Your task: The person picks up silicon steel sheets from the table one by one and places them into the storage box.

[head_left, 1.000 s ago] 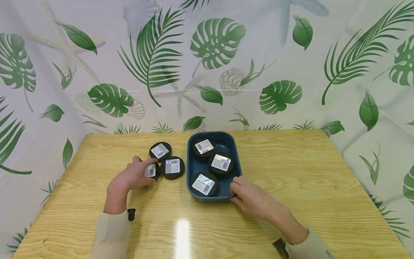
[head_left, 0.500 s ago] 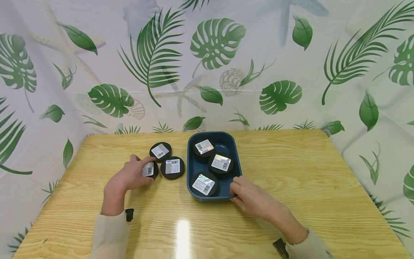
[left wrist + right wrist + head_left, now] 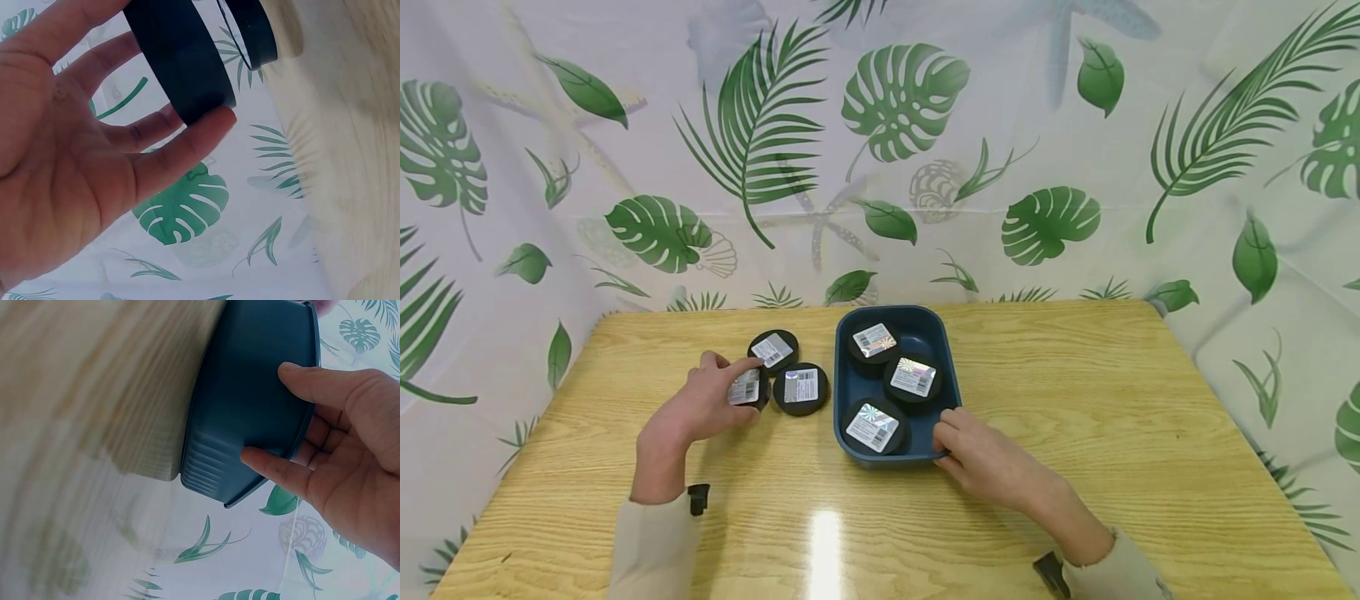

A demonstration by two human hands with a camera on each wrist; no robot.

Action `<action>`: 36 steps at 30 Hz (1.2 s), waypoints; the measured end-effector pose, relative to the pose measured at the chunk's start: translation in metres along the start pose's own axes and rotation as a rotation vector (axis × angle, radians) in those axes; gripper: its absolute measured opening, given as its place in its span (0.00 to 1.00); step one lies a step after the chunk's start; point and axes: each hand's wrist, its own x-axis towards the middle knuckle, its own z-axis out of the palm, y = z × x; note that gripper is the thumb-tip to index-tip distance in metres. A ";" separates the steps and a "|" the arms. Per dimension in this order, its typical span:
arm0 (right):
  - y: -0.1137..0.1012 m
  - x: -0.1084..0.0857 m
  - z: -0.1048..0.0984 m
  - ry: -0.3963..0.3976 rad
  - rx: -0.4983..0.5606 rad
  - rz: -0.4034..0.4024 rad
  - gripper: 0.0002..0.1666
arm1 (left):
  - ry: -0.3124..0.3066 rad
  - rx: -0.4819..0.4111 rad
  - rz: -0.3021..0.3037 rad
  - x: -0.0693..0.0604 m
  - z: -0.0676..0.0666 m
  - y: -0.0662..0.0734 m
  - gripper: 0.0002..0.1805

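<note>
A flat, round black container (image 3: 747,387) with a white barcode label is in my left hand (image 3: 700,404), held by its edge between thumb and fingers. In the left wrist view this container (image 3: 181,56) sits off the tabletop. Two like containers lie close by on the table, one behind (image 3: 773,350) and one to the right (image 3: 801,388). My right hand (image 3: 985,454) grips the near right corner of a dark blue bin (image 3: 953,367). Three labelled black containers lie inside, one of them at the front (image 3: 872,426). In the right wrist view, thumb and a finger press the bin's outer wall (image 3: 250,381).
The wooden table (image 3: 1075,375) extends to both sides of the bin. A white cloth with green leaf prints (image 3: 880,208) stands along the back and sides.
My left hand has shifted slightly left with the black container, opening a small gap to the one on its right. The right hand and the bin have stayed in place.
</note>
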 end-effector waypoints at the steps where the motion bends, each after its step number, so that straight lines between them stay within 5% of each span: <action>1: 0.000 0.000 0.000 0.004 -0.001 -0.001 0.13 | 0.011 0.004 0.015 0.000 0.000 0.000 0.39; 9: 0.001 0.000 0.002 0.030 -0.009 -0.012 0.14 | 0.096 0.016 0.104 -0.001 0.000 0.001 0.39; 36: 0.001 0.001 0.003 0.008 -0.016 0.005 0.13 | 0.179 -0.025 0.166 0.001 0.000 0.014 0.40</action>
